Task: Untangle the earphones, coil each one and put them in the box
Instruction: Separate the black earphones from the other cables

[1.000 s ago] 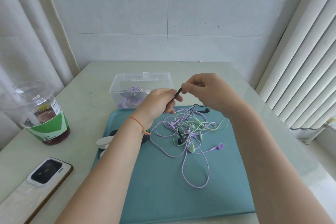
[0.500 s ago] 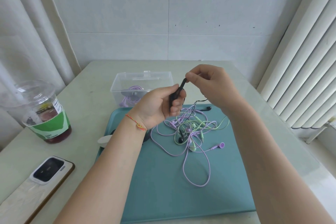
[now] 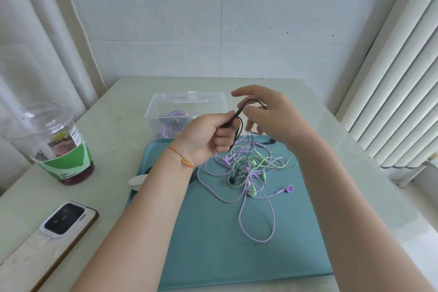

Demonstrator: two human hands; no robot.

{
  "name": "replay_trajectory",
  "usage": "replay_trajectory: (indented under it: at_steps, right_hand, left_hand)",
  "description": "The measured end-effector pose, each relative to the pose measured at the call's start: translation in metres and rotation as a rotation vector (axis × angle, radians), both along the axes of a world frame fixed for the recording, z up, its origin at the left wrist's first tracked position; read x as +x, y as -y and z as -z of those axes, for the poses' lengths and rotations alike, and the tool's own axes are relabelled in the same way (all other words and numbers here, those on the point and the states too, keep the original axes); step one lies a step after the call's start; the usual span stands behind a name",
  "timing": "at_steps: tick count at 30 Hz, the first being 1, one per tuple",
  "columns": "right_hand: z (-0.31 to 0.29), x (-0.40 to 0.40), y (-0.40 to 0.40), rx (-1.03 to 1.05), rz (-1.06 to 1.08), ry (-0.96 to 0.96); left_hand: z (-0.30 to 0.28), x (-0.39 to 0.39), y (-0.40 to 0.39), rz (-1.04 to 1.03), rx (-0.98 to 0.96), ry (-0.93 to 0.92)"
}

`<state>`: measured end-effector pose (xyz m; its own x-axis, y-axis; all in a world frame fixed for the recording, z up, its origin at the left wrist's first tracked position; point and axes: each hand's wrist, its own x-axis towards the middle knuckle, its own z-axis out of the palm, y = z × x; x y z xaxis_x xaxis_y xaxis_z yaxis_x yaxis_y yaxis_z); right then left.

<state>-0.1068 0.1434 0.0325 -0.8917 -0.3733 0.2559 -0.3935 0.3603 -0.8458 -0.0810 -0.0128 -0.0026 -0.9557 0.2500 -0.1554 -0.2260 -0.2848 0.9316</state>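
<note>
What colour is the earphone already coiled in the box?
Purple: the coiled earphone inside the clear box, seen in the head view.
</note>
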Motion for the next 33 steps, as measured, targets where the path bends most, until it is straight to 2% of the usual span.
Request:
replay_trajectory:
  at_steps: [5,17,25,28,33]
  right_hand:
    - [0.004,-0.001,0.003,0.241,-0.074,-0.177]
    - [0.012,0.001,0.013,0.289,-0.032,-0.14]
    - [0.015,0.0,0.013,0.294,-0.097,-0.093]
    - [0.013,-0.002,0.011,0.221,-0.062,-0.121]
    - [0.008,-0.007,-0.001,0.167,-0.002,-0.129]
  left_hand:
    - [0.002,-0.004,-0.007,-0.094,-0.187,0.041]
    - [0.009,-0.008,-0.012,-0.393,-0.356,0.013]
    - [0.011,-0.008,-0.011,-0.336,-0.16,-0.103]
    - [0.011,-0.008,-0.011,-0.272,-0.083,-0.136]
    - [0.009,-0.006,-0.009,-0.085,0.155,0.018]
